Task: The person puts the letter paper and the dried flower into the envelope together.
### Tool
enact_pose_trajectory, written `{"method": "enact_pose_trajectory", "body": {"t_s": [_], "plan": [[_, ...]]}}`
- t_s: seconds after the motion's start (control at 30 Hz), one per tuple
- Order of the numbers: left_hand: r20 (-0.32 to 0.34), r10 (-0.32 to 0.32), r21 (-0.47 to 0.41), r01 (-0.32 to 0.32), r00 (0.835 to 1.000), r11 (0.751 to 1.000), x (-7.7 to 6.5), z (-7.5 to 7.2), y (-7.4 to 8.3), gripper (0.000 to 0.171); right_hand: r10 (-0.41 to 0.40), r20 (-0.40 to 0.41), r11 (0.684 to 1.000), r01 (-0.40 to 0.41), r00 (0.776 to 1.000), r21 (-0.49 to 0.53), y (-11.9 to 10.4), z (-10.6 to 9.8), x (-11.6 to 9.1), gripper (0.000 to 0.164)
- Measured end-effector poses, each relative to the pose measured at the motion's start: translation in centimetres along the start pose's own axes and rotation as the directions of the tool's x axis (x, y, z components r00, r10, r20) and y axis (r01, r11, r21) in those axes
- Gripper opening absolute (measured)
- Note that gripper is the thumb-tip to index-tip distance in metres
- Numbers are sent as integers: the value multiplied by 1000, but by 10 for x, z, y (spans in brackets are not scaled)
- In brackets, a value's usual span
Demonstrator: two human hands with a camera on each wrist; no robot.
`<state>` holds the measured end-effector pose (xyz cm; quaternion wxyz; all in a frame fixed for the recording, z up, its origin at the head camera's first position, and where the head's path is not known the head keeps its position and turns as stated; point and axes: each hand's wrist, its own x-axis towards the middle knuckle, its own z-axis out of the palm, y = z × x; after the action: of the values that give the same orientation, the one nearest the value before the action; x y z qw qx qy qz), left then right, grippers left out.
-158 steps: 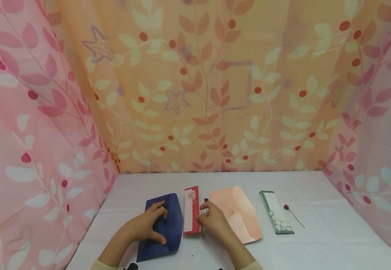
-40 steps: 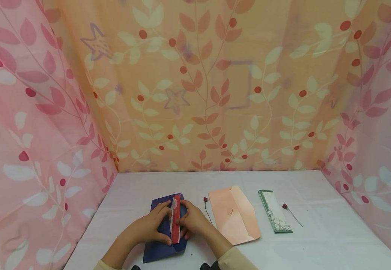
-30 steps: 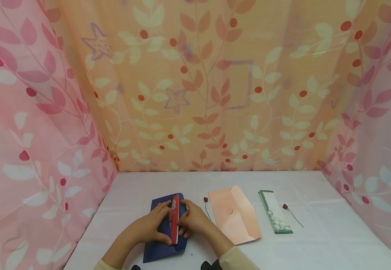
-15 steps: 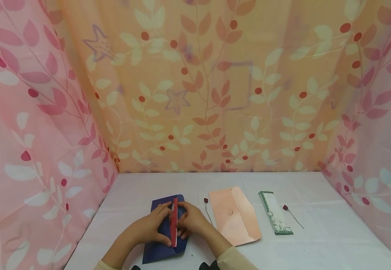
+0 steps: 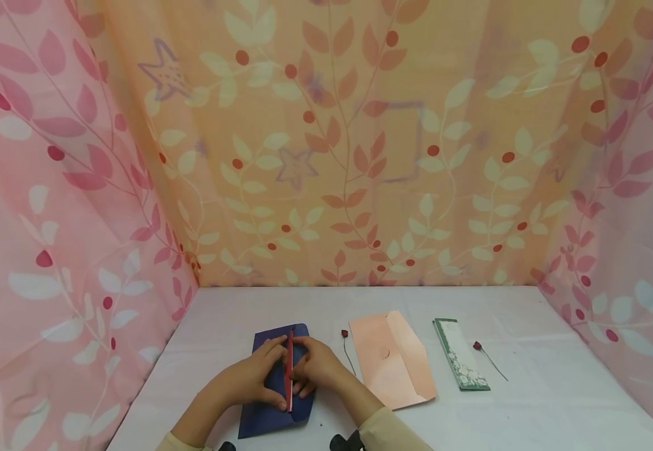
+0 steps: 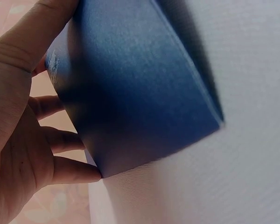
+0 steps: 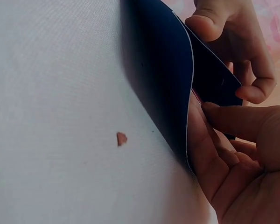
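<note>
A dark blue envelope (image 5: pixel 261 419) lies on the white tabletop with its flap towards the right. A red and white card (image 5: pixel 289 382) shows as a thin strip at the envelope's mouth, the rest hidden inside. My left hand (image 5: pixel 247 379) grips the envelope's front panel, thumb on one face and fingers on the other in the left wrist view. My right hand (image 5: pixel 319 366) pinches the card's outer edge between thumb and fingers. In the right wrist view, its fingers (image 7: pixel 200 140) reach between the raised flap and the card.
Right of the hands lie a red rose on a thin stem (image 5: pixel 345 334), a peach envelope (image 5: pixel 374 357), a green and white card (image 5: pixel 462 357) and another rose (image 5: pixel 477 346). A patterned cloth (image 5: pixel 360 156) hangs behind the table.
The red card has moved from beside the blue envelope into its mouth, sliding left until only a narrow strip shows. My right hand has followed it; my left hand stays on the envelope.
</note>
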<state>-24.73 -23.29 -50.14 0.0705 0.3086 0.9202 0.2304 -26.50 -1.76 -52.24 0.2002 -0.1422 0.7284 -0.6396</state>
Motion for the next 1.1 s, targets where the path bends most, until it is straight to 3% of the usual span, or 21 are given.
{"method": "enact_pose_trajectory", "body": {"t_s": [0.43, 1.1], "plan": [[9, 2, -24, -2, 1000, 1000, 1, 0, 0, 75, -9, 22, 1000, 9, 1000, 20, 0, 4, 3, 75], [-5, 0, -29, 0, 1000, 1000, 0, 4, -3, 73, -29, -17, 999, 28, 999, -18, 7, 15, 7, 75]]}}
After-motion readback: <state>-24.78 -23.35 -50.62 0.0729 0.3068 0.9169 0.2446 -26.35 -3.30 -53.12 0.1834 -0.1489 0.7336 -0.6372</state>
